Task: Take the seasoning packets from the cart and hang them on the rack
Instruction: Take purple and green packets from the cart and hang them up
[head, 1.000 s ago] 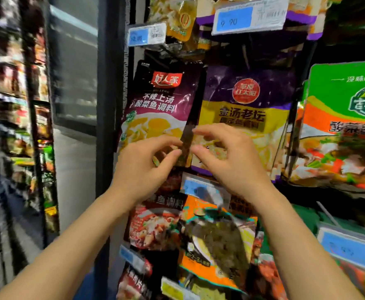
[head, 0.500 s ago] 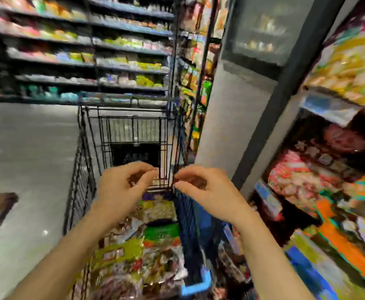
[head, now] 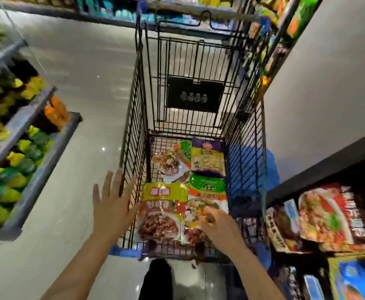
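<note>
Grey polished floor runs down a shop aisle, with stocked shelves on the left and a hanging rack [head: 328,215] of food packets on the right. Between them stands a black wire cart [head: 138,118], its basket open to the view from above.

Seasoning packets lie flat on the cart's floor, crowded toward the near end. A yellow-topped packet [head: 163,211] sits near-left, a green-and-orange packet [head: 207,191] is just beside it on the right, a purple-and-yellow packet [head: 207,158] lies beyond that, and another packet [head: 168,163] with a food picture lies far-left. Their long axes run roughly near to far, along the cart.

The right hand [head: 215,224] reaches down inside the basket at the near end of the green-and-orange packet, its fingers bent toward the packet; motion blur makes it hard to say whether they already pinch it or only touch it. The left hand [head: 112,204] is spread wide with straight fingers, holding nothing, outside the cart's left wall and level with the yellow-topped packet.

The right hand is clearly the nearer one to a packet, which lies directly under and just beyond its fingertips. Lifting should probably start from that near edge, then swing right toward the rack, which is close on that side.
</note>
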Demonstrator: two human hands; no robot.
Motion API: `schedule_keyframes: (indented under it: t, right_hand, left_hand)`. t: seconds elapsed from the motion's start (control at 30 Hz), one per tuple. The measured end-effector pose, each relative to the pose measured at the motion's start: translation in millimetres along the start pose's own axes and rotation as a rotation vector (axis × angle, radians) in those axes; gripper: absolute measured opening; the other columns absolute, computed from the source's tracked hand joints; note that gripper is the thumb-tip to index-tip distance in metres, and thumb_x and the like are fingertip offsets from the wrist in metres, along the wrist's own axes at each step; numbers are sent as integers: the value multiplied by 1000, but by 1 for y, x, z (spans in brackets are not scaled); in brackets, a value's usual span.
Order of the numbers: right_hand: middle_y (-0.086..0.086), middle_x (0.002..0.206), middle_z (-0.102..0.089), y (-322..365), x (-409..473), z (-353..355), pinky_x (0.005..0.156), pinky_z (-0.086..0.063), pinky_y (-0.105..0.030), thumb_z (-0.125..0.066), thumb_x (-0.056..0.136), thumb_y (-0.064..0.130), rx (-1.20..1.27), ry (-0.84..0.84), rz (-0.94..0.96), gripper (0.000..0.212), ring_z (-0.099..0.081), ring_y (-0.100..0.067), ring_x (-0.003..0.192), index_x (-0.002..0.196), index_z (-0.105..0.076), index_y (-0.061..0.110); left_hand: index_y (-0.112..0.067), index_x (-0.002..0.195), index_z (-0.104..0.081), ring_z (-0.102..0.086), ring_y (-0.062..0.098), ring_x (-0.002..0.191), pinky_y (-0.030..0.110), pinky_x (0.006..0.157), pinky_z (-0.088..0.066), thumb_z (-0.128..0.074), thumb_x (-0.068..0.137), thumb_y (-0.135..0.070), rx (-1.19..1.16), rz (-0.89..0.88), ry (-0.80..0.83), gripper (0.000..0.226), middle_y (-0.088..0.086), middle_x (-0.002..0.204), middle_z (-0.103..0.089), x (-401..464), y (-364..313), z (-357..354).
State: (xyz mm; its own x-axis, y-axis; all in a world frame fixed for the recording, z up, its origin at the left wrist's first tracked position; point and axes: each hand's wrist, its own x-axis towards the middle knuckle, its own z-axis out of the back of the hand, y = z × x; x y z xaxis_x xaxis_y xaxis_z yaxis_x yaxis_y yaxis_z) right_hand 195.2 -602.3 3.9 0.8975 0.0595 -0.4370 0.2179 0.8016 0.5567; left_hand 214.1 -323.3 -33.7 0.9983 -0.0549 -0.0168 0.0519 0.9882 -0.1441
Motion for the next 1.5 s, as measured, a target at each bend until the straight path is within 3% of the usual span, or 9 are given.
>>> schedule_keyframes:
  t: [0.1,0.3,0.4,0.73,0.97,1.1,1.3,1.4,1.5]
  right_hand:
    - [6,121,-55,-21,10,-22,80,-36,-16,-48,97,37,-62,31,-79,32,-53,-12,113,123,-54,20]
    - [12,126,-46,-24,55,-48,96,-42,-29,-53,92,40,-98,195,-171,41,-47,-16,119,130,-48,26]
    - [1,117,-56,-15,85,-60,85,-45,-32,-54,89,42,-95,200,-162,33,-53,-17,103,114,-54,20]
    - [3,131,-48,-17,189,-64,100,-40,-35,-54,92,41,-71,163,-163,51,-45,-21,124,136,-43,17]
    - [-11,151,-26,-72,302,-54,108,-32,-45,-51,91,45,-417,63,-172,60,-24,-32,137,143,-31,24]
    - [-15,156,-6,-78,336,-53,113,-11,-55,-46,91,56,-485,128,-278,76,-5,-35,143,150,-12,24]
    - [-18,157,-2,-80,364,-70,113,-14,-56,-38,93,58,-593,185,-263,76,-3,-40,143,150,-2,25]
    - [-18,154,-19,-78,361,-72,110,-24,-52,-26,102,33,-797,145,-167,50,-23,-40,138,149,-14,22]
    - [-9,126,-56,-81,352,-55,89,-43,-40,-33,98,14,-826,-36,18,34,-53,-30,111,130,-45,18]
  left_hand:
    - [-22,142,-38,-18,36,140,62,105,-23,-44,85,-49,-20,1,11,64,13,156,-18,7,8,-14]
    - [-21,141,-43,-23,33,140,56,108,-20,-9,96,-58,-43,13,2,68,15,154,-23,13,4,-13]
    - [-20,140,-45,-23,34,140,58,108,-23,-8,96,-55,-31,42,4,68,14,155,-22,13,4,-13]
    - [-21,143,-40,-19,36,142,60,111,-15,-37,89,-42,113,4,-192,58,16,153,-26,81,-2,-2]
    - [-19,145,-36,-13,35,144,54,113,-14,-47,85,-41,170,32,-161,65,15,156,-19,143,-1,-6]
    - [-17,145,-37,-13,34,144,56,113,-17,-51,86,-41,218,-8,-148,65,16,155,-19,141,-1,-3]
    - [-16,141,-43,-14,37,143,56,111,-20,-54,84,-42,237,-17,-135,64,16,154,-24,142,1,-4]
    - [-15,140,-45,-15,37,143,57,111,-21,-54,84,-42,219,-14,-143,62,16,153,-26,143,0,-3]
    - [-15,138,-48,-14,37,143,56,112,-20,-56,83,-40,204,-9,-142,61,16,153,-27,141,0,-2]
